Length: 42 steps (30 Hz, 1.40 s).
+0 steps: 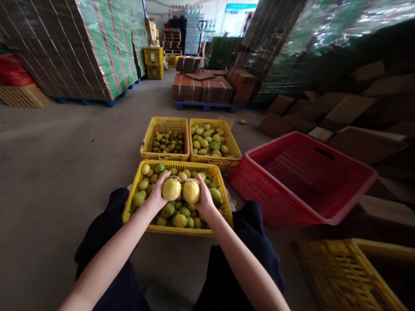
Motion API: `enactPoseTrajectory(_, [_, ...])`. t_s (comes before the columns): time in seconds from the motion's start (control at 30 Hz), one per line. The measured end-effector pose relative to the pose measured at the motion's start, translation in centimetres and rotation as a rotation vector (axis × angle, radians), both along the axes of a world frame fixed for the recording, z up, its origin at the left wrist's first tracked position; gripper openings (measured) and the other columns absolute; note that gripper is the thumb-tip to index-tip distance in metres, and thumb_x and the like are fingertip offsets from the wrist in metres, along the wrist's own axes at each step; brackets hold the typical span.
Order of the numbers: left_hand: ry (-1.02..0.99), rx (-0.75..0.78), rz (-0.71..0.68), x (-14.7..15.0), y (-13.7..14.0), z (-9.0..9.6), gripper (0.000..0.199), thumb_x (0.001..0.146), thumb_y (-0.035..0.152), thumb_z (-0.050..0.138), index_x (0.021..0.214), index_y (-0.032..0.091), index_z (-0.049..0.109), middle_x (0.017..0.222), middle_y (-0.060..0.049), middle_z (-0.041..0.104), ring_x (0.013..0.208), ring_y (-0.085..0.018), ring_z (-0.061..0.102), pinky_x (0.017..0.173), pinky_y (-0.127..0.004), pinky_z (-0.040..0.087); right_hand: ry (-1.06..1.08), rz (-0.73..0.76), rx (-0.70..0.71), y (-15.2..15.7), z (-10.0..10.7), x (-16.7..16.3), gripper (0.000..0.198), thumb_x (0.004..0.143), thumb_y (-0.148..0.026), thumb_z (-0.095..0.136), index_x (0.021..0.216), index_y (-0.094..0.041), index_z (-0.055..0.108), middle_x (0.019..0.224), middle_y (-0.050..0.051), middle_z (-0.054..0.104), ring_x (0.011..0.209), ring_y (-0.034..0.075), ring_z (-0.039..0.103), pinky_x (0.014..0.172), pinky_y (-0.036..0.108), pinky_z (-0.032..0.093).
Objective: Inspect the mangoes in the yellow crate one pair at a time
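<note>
My left hand (158,193) is closed around a yellow lemon (171,189), and my right hand (204,197) grips another yellow lemon (191,191). Both fruits are held side by side, close together, over a yellow plastic crate (181,231). That crate stands between my knees and holds many green and yellow lemons (180,220). Behind it sit two more yellow crates: the left one (164,156) contains smaller, greener fruits, the right one (231,147) larger, yellower ones.
A large red crate (275,194) stands tilted on the right, with a worn yellow crate (330,268) nearer me. Flattened cardboard (350,108) lies piled behind. One loose lemon (242,122) is on the floor. Wrapped pallet stacks (106,47) and bundled cartons (202,88) stand farther back.
</note>
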<state>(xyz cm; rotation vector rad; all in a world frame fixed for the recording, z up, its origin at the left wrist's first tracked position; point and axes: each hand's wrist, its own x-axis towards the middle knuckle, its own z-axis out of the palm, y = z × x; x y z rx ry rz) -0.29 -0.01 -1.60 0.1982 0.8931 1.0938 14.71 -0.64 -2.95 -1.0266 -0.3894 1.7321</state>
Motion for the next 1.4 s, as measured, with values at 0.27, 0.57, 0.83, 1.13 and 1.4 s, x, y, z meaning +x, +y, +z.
enactPoseTrajectory(0.27, [-0.161,-0.184,0.071,0.5,0.5,-0.8,0.026,0.091,0.036,0.063,0.106,0.015,0.066,0.081,-0.007,0.075,0.064,-0.017,0.071,0.056,-0.024,0.06,0.094,-0.009,-0.156,0.8,-0.7,0.5,0.018,0.084,-0.039,0.068,0.089,-0.021,0.066,0.068,0.0,0.073,0.055,0.017,0.068,0.044,0.026,0.056])
enactPoseTrajectory(0.57, [-0.206,-0.195,0.019,0.2,0.9,-1.4,0.038,0.095,0.034,0.052,0.127,0.016,0.061,0.091,-0.011,0.075,0.078,-0.023,0.073,0.062,-0.031,0.061,0.205,0.025,-0.139,1.5,-1.9,1.2,0.017,0.088,-0.034,0.066,0.097,-0.02,0.065,0.078,0.005,0.076,0.067,0.021,0.075,0.056,0.032,0.065])
enactPoseTrajectory(0.83, [-0.18,-0.204,-0.042,0.2,1.2,-2.2,0.041,0.099,0.051,0.053,0.119,0.016,0.063,0.078,-0.005,0.063,0.055,-0.014,0.056,0.05,-0.023,0.05,0.119,0.037,-0.258,1.6,-2.6,1.0,0.024,0.094,-0.042,0.063,0.096,-0.019,0.067,0.074,0.007,0.076,0.056,0.02,0.072,0.049,0.031,0.063])
enactPoseTrajectory(1.13, [-0.012,0.065,0.142,0.3,1.1,-0.6,0.038,0.085,0.032,0.079,0.118,0.022,0.061,0.103,-0.006,0.073,0.077,-0.015,0.069,0.066,-0.022,0.056,-0.177,-0.096,0.162,0.8,-0.3,0.8,0.033,0.07,-0.027,0.087,0.097,-0.024,0.069,0.08,-0.002,0.076,0.067,0.016,0.072,0.058,0.026,0.062])
enactPoseTrajectory(1.4, [0.532,0.837,0.066,-1.4,-0.5,2.0,0.062,0.047,0.012,0.1,0.1,0.021,0.07,0.132,-0.011,0.067,0.131,-0.028,0.059,0.105,-0.03,0.049,-0.566,-0.331,0.69,-0.9,2.0,2.6,0.066,0.051,-0.008,0.093,0.109,-0.034,0.072,0.12,0.0,0.075,0.11,0.024,0.069,0.09,0.036,0.063])
